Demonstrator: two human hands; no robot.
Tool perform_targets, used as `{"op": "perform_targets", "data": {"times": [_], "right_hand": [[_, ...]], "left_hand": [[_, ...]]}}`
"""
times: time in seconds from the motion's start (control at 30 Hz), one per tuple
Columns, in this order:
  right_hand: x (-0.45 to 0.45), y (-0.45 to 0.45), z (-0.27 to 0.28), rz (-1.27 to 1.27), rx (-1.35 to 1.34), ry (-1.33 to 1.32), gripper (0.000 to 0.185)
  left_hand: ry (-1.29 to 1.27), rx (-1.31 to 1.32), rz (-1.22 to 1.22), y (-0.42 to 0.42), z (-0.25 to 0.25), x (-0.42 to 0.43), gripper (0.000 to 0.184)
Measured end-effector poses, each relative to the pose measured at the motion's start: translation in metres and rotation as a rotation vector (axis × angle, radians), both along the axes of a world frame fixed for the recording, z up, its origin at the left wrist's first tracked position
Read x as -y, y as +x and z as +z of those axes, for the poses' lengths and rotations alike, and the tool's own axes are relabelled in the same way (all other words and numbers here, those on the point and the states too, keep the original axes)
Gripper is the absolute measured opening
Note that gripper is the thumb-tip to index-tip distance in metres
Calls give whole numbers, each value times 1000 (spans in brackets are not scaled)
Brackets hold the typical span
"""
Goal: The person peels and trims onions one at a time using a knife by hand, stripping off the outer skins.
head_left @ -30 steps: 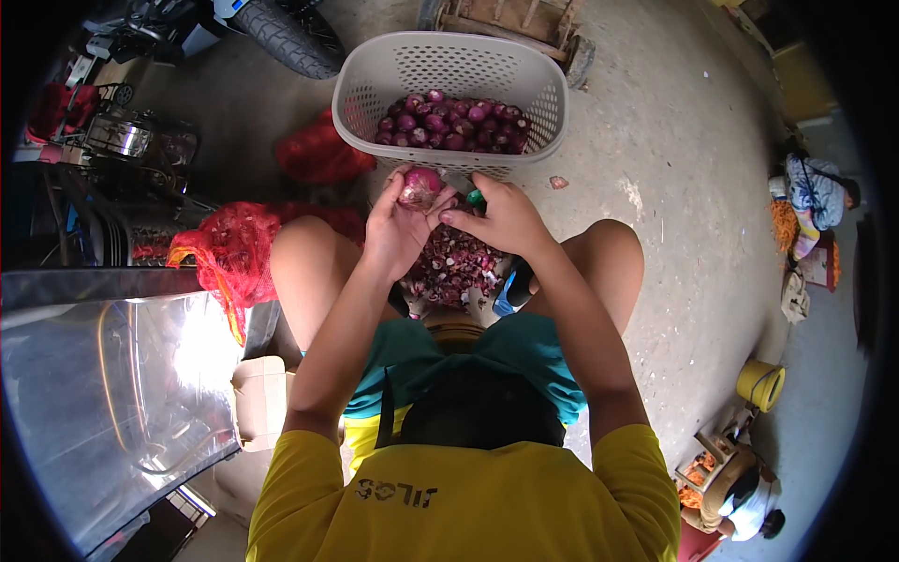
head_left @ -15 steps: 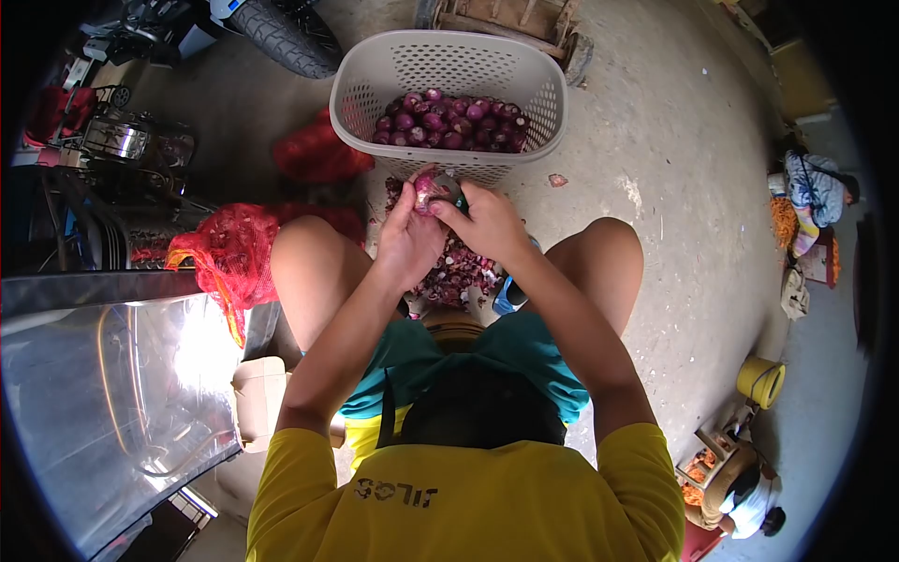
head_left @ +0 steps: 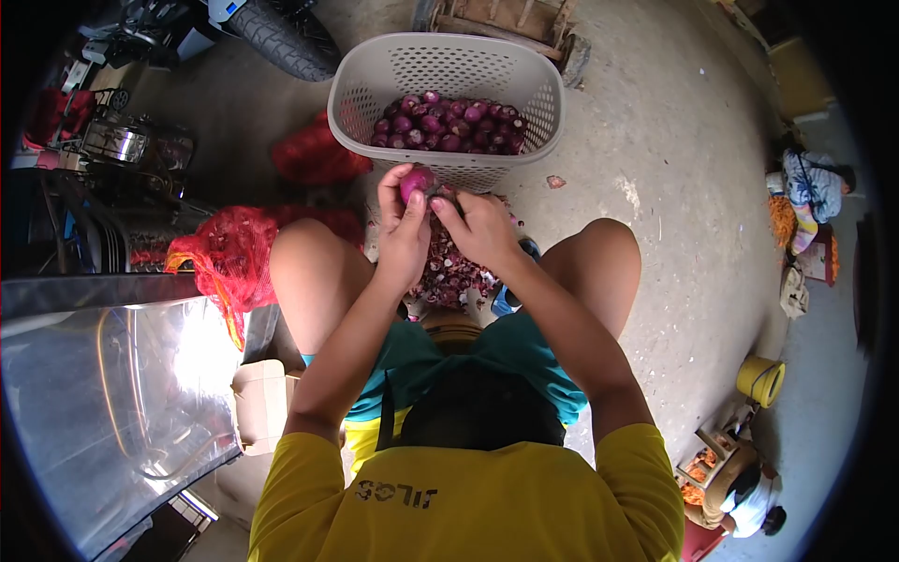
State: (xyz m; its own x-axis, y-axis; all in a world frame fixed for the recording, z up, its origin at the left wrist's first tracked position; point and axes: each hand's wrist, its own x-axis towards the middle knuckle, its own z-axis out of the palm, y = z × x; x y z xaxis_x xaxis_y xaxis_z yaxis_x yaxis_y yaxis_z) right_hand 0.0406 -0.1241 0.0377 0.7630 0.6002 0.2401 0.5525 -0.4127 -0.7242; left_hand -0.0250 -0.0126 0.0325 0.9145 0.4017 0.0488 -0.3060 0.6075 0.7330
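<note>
Between my knees, my left hand (head_left: pixel 404 229) holds a purple-red onion (head_left: pixel 418 183) with its fingers wrapped round it. Close against its right side is my right hand (head_left: pixel 476 228), fingers curled and thumb at the onion; a small dark tool seems to be in it, mostly hidden. Below both hands a heap of onion skins (head_left: pixel 449 274) lies on the floor between my feet. Just beyond the hands stands a grey perforated basket (head_left: pixel 448 161), holding several purple onions (head_left: pixel 449 124).
Red mesh bags (head_left: pixel 239 248) lie at the left, near a shiny transparent sheet (head_left: pixel 122 393) and a cardboard box (head_left: pixel 259 405). A tyre (head_left: pixel 286 39) and wooden cart (head_left: pixel 506 23) stand beyond. Two people (head_left: pixel 813 187) sit at the right, by a yellow bucket (head_left: pixel 760 381).
The onion has turned in my left hand, its smooth purple side now showing. Both hands have shifted slightly, and the left fingers now curl round the onion's far side.
</note>
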Motion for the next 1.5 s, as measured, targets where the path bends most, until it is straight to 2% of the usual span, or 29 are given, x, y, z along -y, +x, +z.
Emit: {"op": "perform_targets", "data": {"times": [0.1,0.17,0.3,0.33,0.43,0.6,0.73,0.8,1.0,1.1,1.3,1.4,1.5], "right_hand": [[-2,2,4,-19,81,86,40],[3,0,9,88,110,-51,37],[6,2,15,341,112,-350,36],[7,2,15,345,63,-351,37],[12,11,13,294,-122,-321,38],[24,23,22,228,-55,-355,41],[29,26,21,139,-94,-231,47],[27,25,25,61,-160,-169,53],[18,17,18,101,-266,81,49],[13,13,17,107,-218,142,46],[12,13,17,86,-157,-20,44],[10,13,13,63,-88,-7,41],[9,9,25,90,-220,-88,37]], "left_hand": [[-77,14,11,2,-6,-13,27],[-191,6,-3,2,3,-18,25],[-190,-121,-3,0,13,-26,21],[-178,-88,-20,0,11,-29,20],[-228,13,-77,0,9,-31,20],[-74,12,-59,1,4,-31,26],[-27,22,-77,2,6,-34,32],[-105,-13,-123,1,10,-30,35],[-193,-46,-194,-2,-2,-16,37],[-187,-34,-199,-2,-5,-13,37],[-81,-13,-176,-1,-3,-9,37],[-60,12,-190,-1,-5,-10,36],[-50,16,-194,-1,-6,-12,36]]}}
